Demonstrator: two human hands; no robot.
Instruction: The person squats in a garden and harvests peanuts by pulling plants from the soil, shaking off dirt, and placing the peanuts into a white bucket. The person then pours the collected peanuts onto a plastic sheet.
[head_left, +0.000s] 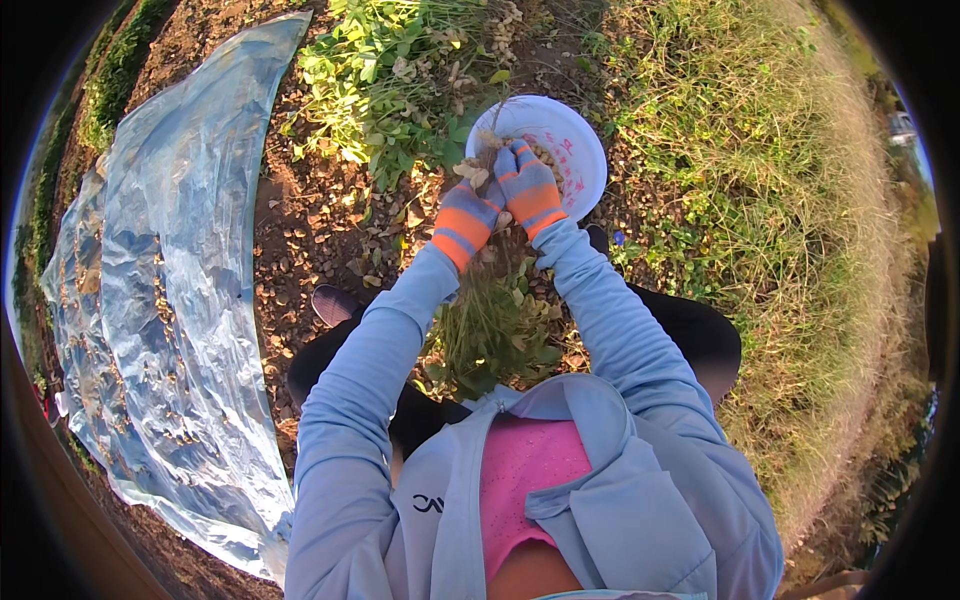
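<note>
Both of my hands wear grey and orange striped gloves and meet over the near left rim of a white plastic basin (589, 146). My left hand (469, 217) is closed around the root end of an uprooted peanut plant, whose leafy stems (487, 330) hang down between my forearms. Pale peanut pods (472, 172) show beside its fingers. My right hand (527, 184) touches the left one, its fingers bent at the roots and pods; whether it grips a pod is hidden. Loose peanuts (551, 161) lie inside the basin, which bears red writing.
Pulled peanut plants (390, 82) lie in a heap beyond the basin to the left. A large clear plastic sheet (195, 225) covers the ground at the left, with peanuts scattered on it. Grass and weeds (720, 187) grow at the right. My bent legs flank the hanging stems.
</note>
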